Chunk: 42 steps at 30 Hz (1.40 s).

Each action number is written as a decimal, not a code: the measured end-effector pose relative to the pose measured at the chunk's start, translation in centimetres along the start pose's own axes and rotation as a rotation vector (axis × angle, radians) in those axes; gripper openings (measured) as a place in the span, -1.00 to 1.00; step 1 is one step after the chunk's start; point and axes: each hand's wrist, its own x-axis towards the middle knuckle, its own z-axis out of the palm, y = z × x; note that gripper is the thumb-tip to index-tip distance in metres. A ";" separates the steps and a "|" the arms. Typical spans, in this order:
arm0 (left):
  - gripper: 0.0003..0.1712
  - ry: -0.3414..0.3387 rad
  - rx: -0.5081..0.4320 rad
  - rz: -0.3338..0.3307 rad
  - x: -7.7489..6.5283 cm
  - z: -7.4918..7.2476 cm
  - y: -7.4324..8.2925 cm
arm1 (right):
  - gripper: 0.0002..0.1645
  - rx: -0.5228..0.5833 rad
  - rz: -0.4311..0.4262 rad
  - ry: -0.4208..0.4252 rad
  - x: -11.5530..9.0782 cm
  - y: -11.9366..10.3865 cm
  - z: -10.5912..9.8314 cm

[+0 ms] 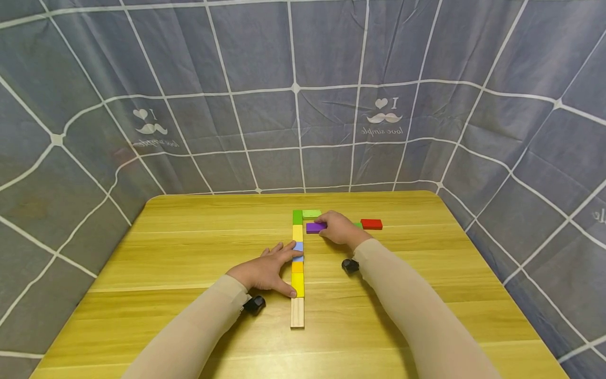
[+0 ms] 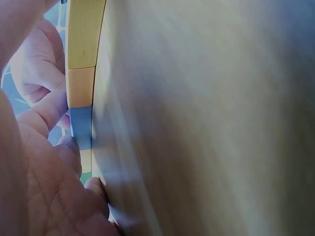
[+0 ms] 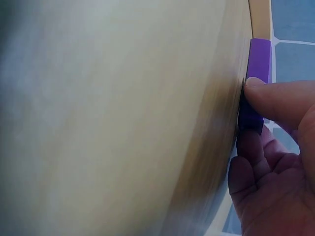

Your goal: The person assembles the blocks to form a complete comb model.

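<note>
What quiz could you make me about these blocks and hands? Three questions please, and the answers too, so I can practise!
1. What does the right hand pinch?
2. True or false: the left hand touches the long row of blocks.
3. Pick one. In the head view, how does the lowest end of that row look?
A. Green
B. Blue
C. Bare wood

Key:
1. The purple block.
2. True.
3. C: it ends in the bare wood block.
</note>
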 end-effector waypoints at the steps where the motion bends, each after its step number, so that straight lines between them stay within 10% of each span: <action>1: 0.23 0.000 -0.001 0.001 0.0 0.0 0.0 | -0.46 0.008 0.002 0.003 0.0 0.1 0.0; 42: 0.23 -0.005 -0.012 0.003 0.0 -0.1 0.0 | -0.53 0.099 0.046 0.014 -0.1 0.5 -0.1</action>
